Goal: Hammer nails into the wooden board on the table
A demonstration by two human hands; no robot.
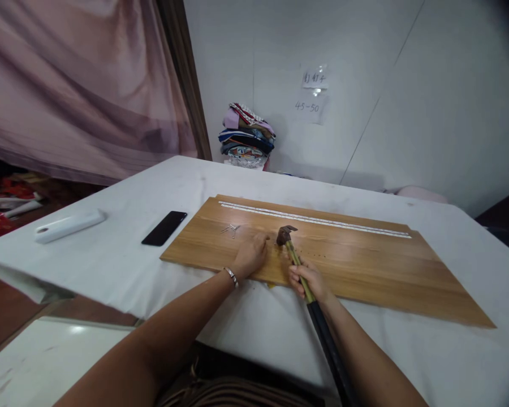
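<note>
My right hand (310, 278) is wrapped round the yellow upper handle of a claw hammer (296, 258). The rusty head is low over a wooden board (373, 263), and the black grip runs back beside my forearm. Just left of the head, my left hand (253, 255) rests on the board with its fingers curled together. Whatever they may pinch is too small to make out. A small pile of nails (231, 228) lies on the board beyond my left hand. Several dark dots, nail holes or nail heads, show right of the hammer head.
Two white measuring strips (314, 219) run along the board's far side. The board lies on a white-covered table (123, 226). Left of it are a black phone (164, 228) and a white cylindrical object (70, 225). Folded clothes (247, 137) are stacked by the wall.
</note>
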